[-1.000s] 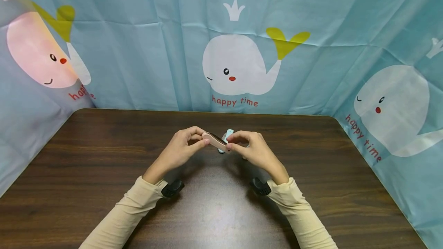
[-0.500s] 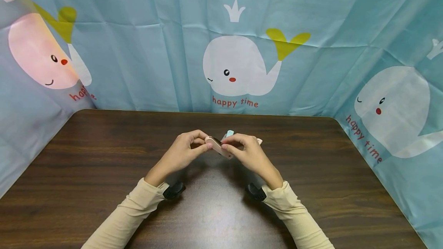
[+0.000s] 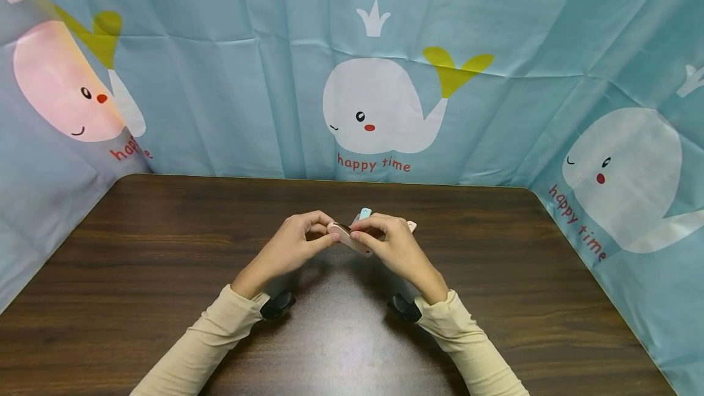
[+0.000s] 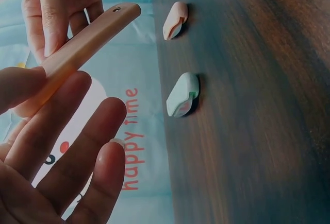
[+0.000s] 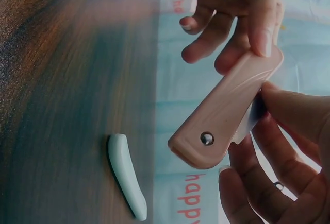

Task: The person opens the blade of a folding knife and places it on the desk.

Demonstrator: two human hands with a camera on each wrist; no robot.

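Note:
Raised over the table is a folding knife with a glossy pink handle, tilted and held between both hands. My left hand pinches one end of the handle between thumb and forefinger, its other fingers spread in the left wrist view. With thumb and fingertips, my right hand pinches the knife's back edge, where a strip of shiny blade shows beside the handle. A round metal rivet sits at the handle's free end. Most of the blade is hidden by handle and fingers.
On the dark wood table, a pale mint folding knife and another small pink folding tool lie beyond the hands. A blue whale-print curtain hangs along the table's back and sides.
Both hands and the pink knife have come slightly nearer the body. My right hand has shifted left along the knife, leaving its riveted end exposed, and the pink tool behind it shows more.

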